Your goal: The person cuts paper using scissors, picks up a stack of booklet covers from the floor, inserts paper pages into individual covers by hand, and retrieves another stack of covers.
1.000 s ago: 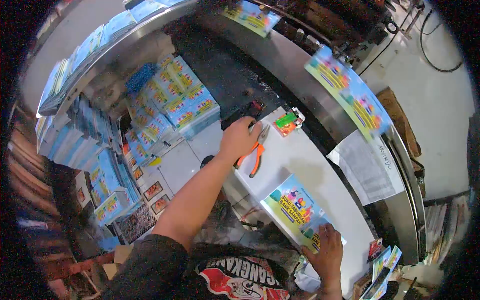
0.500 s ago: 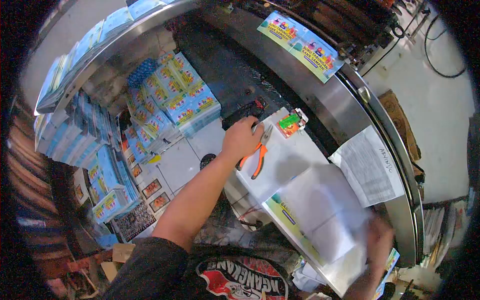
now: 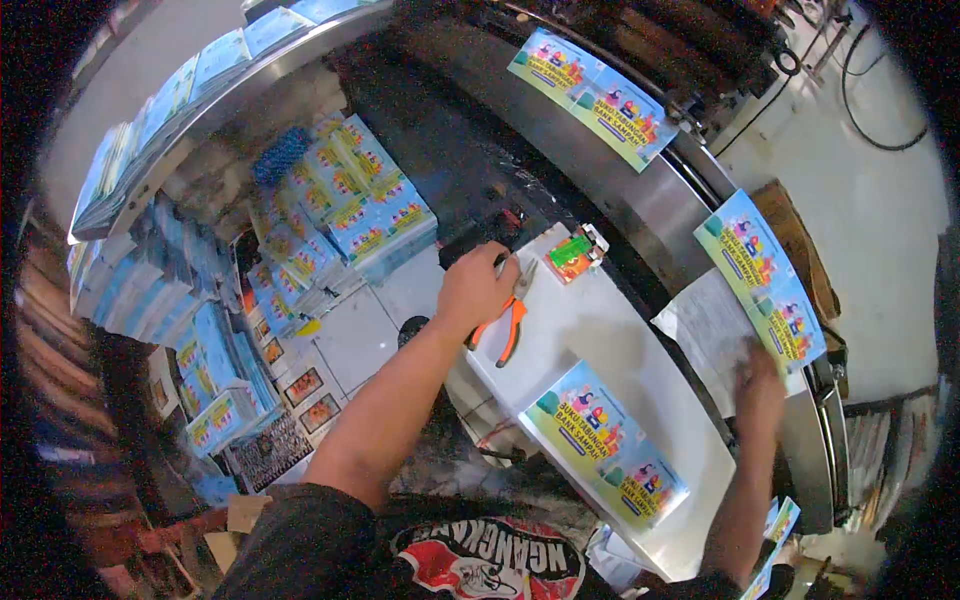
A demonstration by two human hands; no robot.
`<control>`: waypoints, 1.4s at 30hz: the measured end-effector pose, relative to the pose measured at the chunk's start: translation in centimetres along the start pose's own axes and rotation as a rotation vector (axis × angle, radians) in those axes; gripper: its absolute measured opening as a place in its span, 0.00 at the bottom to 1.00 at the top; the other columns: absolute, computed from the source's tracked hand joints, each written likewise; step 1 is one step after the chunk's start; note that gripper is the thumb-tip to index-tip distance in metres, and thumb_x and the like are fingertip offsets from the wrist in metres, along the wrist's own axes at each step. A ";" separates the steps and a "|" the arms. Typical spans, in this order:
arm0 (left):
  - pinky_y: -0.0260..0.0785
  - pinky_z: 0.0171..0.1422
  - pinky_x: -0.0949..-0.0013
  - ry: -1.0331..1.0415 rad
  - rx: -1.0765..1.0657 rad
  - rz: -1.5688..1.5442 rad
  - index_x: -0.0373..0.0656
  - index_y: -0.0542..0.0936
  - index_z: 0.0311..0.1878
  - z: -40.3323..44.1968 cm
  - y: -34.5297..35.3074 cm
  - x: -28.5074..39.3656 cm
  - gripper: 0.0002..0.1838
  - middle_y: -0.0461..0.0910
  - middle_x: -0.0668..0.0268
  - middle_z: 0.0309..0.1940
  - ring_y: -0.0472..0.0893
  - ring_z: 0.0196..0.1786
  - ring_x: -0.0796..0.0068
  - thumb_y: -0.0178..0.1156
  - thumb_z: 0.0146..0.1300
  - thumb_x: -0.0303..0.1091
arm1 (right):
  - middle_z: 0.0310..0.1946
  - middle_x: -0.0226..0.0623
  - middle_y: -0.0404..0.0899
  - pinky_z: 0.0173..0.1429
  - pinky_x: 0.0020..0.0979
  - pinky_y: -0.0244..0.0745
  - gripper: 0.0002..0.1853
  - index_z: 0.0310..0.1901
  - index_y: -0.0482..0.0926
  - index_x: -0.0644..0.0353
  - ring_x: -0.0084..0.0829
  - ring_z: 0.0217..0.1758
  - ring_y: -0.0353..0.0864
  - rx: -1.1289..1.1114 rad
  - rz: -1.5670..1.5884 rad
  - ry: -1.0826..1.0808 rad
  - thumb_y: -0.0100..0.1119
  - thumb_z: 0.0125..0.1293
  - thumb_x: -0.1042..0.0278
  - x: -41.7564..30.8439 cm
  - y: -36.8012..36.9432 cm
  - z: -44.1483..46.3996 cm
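My left hand [image 3: 480, 288] rests at the far left corner of the white tabletop [image 3: 645, 345], beside orange-handled pliers [image 3: 513, 320], its fingers curled; whether it grips anything is hidden. My right hand [image 3: 760, 385], smeared by motion, is over the metal rail at the right, near the lower end of a printed sheet [image 3: 762, 275]. Whether it touches that sheet is unclear. Another printed cover sheet [image 3: 600, 440] lies face up along the table's near edge. A red and green packet [image 3: 572, 255] lies at the table's far end.
Another printed sheet [image 3: 597, 95] lies farther up the curved metal rail [image 3: 670, 205]. A handwritten paper [image 3: 710, 325] is partly under the right sheet. Stacks of printed covers [image 3: 375, 210] stand on the tiled floor at the left, with more booklets [image 3: 200, 365] beside them.
My right hand has moved off the table to the rail. The pale sheet blurred over the table is gone, and a printed sheet now lies on the rail's right part. My left hand has barely moved.
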State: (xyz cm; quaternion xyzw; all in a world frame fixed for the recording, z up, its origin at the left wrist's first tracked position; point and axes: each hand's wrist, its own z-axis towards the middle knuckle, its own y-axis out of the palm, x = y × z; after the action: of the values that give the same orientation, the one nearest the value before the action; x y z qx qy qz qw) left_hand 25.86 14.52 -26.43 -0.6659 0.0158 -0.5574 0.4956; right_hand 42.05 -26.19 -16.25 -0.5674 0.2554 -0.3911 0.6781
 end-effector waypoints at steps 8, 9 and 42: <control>0.73 0.56 0.51 0.070 0.052 0.002 0.41 0.82 0.48 -0.1 0.4 -0.4 0.19 0.83 0.49 0.47 0.82 0.50 0.46 0.55 0.66 0.46 | 0.65 0.49 0.71 0.65 0.49 0.69 0.40 0.61 0.75 0.63 0.52 0.64 0.70 -0.412 0.179 -0.187 0.75 0.48 0.48 -14.2 -1.6 -17.6; 0.73 0.56 0.51 0.068 0.047 0.005 0.41 0.82 0.48 -0.2 0.4 -0.4 0.19 0.83 0.49 0.47 0.82 0.50 0.46 0.55 0.66 0.46 | 0.65 0.49 0.70 0.65 0.51 0.68 0.41 0.61 0.75 0.63 0.53 0.65 0.69 -0.398 0.218 -0.141 0.75 0.47 0.46 -14.3 -1.2 -18.2; 0.73 0.56 0.49 0.018 0.014 -0.015 0.41 0.82 0.49 0.1 0.2 -0.1 0.20 0.83 0.47 0.46 0.81 0.49 0.44 0.55 0.66 0.47 | 0.56 0.50 0.80 0.63 0.46 0.74 0.18 0.56 0.79 0.59 0.48 0.56 0.81 -0.139 0.110 0.111 0.59 0.65 0.67 -5.1 -0.7 -3.9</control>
State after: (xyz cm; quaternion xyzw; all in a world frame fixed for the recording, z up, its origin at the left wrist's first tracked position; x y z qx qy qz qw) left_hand 25.99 14.50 -26.65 -0.6576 0.0115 -0.5670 0.4958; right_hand 35.88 -24.23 -16.95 -0.5757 0.3500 -0.3653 0.6423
